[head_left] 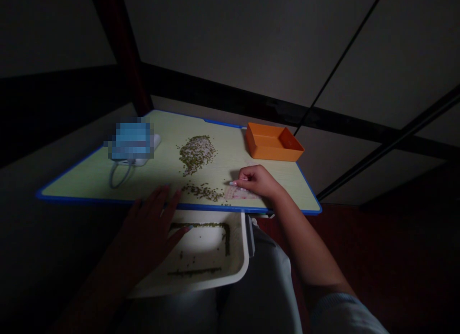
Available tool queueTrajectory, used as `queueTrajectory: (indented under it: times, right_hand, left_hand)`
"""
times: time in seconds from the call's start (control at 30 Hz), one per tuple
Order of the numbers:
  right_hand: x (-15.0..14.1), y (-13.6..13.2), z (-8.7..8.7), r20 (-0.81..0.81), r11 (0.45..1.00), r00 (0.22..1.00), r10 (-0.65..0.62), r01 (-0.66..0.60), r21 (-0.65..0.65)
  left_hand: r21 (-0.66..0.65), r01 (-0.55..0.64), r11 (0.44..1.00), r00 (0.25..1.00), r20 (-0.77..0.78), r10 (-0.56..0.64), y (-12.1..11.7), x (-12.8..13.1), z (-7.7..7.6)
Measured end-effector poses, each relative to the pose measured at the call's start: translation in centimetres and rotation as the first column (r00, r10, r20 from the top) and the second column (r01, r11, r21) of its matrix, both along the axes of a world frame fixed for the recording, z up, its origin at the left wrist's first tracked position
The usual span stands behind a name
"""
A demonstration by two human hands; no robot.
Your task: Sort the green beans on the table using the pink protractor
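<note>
Seeds — nearer scatter between left hand and right hand | left spread — right curled, grip unclear

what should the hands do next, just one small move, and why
Probably nudge the loose band of small olive-green grains with the right hand over the blue front edge of the pale yellow tabletop into the white rectangular tray: the band lies close to that edge, the tray sits open below it, and similar grains lie inside.
</note>
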State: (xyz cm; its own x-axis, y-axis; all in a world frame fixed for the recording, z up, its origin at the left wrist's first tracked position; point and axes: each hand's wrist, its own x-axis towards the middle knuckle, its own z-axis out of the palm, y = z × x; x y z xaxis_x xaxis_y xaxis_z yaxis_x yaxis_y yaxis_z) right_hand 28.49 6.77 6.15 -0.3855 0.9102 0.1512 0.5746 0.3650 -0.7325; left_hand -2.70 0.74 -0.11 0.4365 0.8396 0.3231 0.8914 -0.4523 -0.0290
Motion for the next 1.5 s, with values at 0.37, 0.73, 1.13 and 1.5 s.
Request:
queueTrajectory:
  times: [0.37, 0.73, 1.13, 1.5]
  right_hand:
    - [-0.4, -0.2, 0.3, 0.072, 0.998, 0.996, 0.045, -0.041, -0.049]
    - [-0.8, -0.6, 0.5, 0.194, 1.000, 0.981, 0.020, -0.020, 0.000]
    - [-2.0, -1.0, 1.2, 0.327, 0.998, 0.944, -0.036, 0.020, 0.053]
    - [-2.9, -1.4, 1.3, 0.432, 0.986, 0.890, -0.148, 0.101, 0.131]
  left_hand:
    - [0.037, 0.015, 0.999, 1.000, -0.016, -0.014, 0.0, 0.0, -0.2]
    - [0.038, 0.018, 0.999, 1.000, -0.026, -0.018, -0.2, 0.0, 0.2]
    - [0.016, 0.003, 1.000, 1.000, -0.020, -0.003, -0.2, 0.1, 0.2]
    - [0.005, -0.007, 1.000, 1.000, -0.001, 0.007, -0.3, 0.2, 0.3]
